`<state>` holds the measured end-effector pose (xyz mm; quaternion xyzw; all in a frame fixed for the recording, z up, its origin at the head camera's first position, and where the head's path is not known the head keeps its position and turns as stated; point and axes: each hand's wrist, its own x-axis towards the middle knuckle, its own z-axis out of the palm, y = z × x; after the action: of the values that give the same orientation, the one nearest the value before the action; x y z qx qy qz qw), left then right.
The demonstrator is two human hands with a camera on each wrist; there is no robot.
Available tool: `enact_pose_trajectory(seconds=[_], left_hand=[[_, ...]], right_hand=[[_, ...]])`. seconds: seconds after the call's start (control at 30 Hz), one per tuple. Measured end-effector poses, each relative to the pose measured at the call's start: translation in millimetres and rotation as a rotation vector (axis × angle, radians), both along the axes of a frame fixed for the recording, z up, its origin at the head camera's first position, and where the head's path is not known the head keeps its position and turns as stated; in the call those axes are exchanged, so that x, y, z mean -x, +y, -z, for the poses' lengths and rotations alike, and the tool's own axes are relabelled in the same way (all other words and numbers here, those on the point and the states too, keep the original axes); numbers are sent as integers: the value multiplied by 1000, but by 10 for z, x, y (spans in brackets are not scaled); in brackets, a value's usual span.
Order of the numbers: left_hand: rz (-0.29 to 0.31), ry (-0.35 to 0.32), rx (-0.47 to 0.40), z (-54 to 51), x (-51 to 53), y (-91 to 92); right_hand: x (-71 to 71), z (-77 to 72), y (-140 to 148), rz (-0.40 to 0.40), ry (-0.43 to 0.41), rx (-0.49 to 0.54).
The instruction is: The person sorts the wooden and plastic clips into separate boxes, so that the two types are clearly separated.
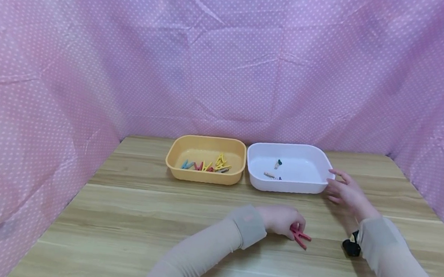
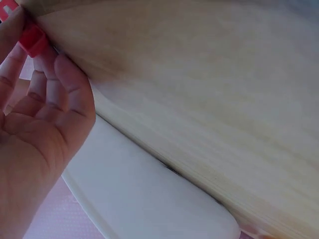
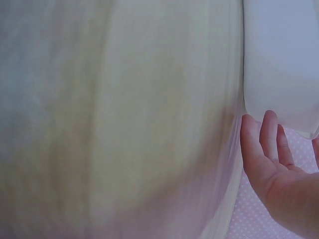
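Note:
My left hand [image 1: 281, 219] pinches a red plastic clothespin [image 1: 301, 238] just above the table, in front of the white bin [image 1: 290, 187]. Its prongs point right in the head view. The left wrist view shows the clothespin's red end [image 2: 33, 41] between thumb and fingertips. At the white bin's right end, my right hand [image 1: 348, 195] touches the wall with fairly straight fingers [image 3: 269, 130]. Inside that bin lie a few small wooden clothespins [image 1: 269, 175], one with a dark green top [image 1: 279, 162].
A yellow bin [image 1: 203, 177] stands left of the white one, holding several plastic clothespins [image 1: 221, 160] in yellow, red and blue. A black object [image 1: 351, 248] is beside the right wrist. Pink dotted cloth [image 1: 233, 67] hangs behind the wooden table [image 1: 114, 235].

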<state>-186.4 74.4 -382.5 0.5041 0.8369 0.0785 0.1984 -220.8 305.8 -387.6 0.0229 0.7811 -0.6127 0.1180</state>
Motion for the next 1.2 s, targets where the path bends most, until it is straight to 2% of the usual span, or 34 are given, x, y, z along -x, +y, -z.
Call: enact_pose_trajectory(seconds=[0.1,0.33,0.5,0.6,0.73,0.87,1.2], left_hand=[[-7,-9,3,7,-5,1],[2,-32,-9,25,7,-13],[7,-40,-3,21,12,-22],[-2,-70,-10,20,15,-38],[-19,-98,-16,21,23,-74],[-9,-89,-35,29,43,-130],[-5,-114,-83,0,78,-285]], right_hand=[[-6,-4,-6,2,1,-7],[0,1,1,8,3,47],[-4,-2,-3,2,9,-1],[-8,-2,-5,0,9,-12],[-9,-2,-5,7,5,20],[-5,8,-3,9,5,39],[12,17,7,3,8,29]])
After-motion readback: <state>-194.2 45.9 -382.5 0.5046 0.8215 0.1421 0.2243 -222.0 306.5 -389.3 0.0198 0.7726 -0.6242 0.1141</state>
